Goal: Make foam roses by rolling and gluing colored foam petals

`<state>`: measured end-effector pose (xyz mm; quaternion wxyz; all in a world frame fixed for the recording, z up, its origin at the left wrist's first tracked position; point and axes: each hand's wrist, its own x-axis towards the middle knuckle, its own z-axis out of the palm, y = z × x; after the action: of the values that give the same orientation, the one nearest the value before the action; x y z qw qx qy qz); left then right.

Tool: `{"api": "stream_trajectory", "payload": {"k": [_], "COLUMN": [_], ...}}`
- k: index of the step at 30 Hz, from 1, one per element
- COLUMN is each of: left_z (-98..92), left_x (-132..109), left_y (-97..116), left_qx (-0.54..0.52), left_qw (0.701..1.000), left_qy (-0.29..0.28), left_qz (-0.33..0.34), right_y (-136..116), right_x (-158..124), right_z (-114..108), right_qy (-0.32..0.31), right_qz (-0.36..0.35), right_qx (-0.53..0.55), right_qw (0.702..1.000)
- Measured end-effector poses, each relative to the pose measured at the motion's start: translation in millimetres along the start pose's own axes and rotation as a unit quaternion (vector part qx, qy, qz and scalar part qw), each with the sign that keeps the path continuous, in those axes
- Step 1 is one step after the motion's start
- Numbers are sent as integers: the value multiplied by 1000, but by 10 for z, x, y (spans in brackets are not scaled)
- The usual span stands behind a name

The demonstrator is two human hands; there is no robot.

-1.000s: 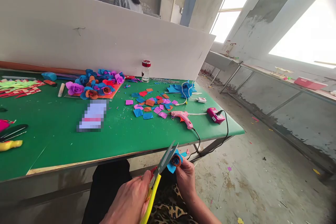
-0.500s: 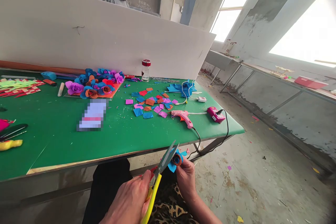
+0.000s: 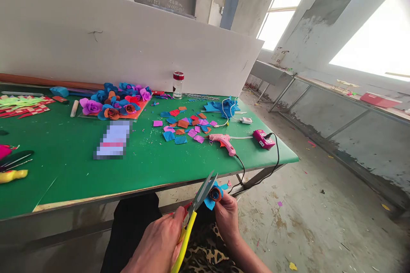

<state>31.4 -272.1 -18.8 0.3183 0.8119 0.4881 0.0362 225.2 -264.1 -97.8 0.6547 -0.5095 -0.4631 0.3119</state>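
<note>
My left hand (image 3: 162, 236) is closed around a pair of scissors (image 3: 189, 230) with yellow and red handles. Their blades point up and away from me, slightly parted, beside a paper flower (image 3: 215, 194) with blue outer petals and a brown rolled centre. My right hand (image 3: 226, 215) pinches that flower at its right side, above my lap and just short of the table edge. Whether the blades touch a petal, I cannot tell. On the green table (image 3: 134, 170) lie many small paper squares (image 3: 182, 123) in blue, pink, brown and red.
A pink glue gun (image 3: 223, 141) lies near a pink power strip (image 3: 263, 139), its black cord hanging off the table. Finished paper flowers (image 3: 118, 102), a phone (image 3: 112, 140) and a red-lidded jar (image 3: 178, 85) stand or lie further left. Behind rises a white board (image 3: 134, 47); beyond it is a person.
The scissor blades look a little closer together, and both hands keep nearly the same place. The person behind the board has moved left.
</note>
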Motion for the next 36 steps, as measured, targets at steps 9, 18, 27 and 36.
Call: {"api": "stream_trajectory", "payload": {"k": [9, 18, 27, 36], "left_z": [69, -291, -1771, -1836], "left_x": [18, -34, -587, -321], "left_y": [-51, -608, -1769, -2013], "left_qx": [-10, -39, 85, 322], "left_qw": [1000, 972, 882, 826], "left_qy": [11, 190, 367, 304], "left_qz": [8, -134, -283, -349], "right_y": [13, -28, -296, -467], "right_x": [-27, 63, 555, 1728], "right_z": [-7, -125, -119, 1054], "right_qy": [-1, -16, -106, -129], "right_qz": [17, 27, 101, -36], "right_qx": [-16, -59, -38, 104], "right_qw": [1000, 998, 989, 986]}}
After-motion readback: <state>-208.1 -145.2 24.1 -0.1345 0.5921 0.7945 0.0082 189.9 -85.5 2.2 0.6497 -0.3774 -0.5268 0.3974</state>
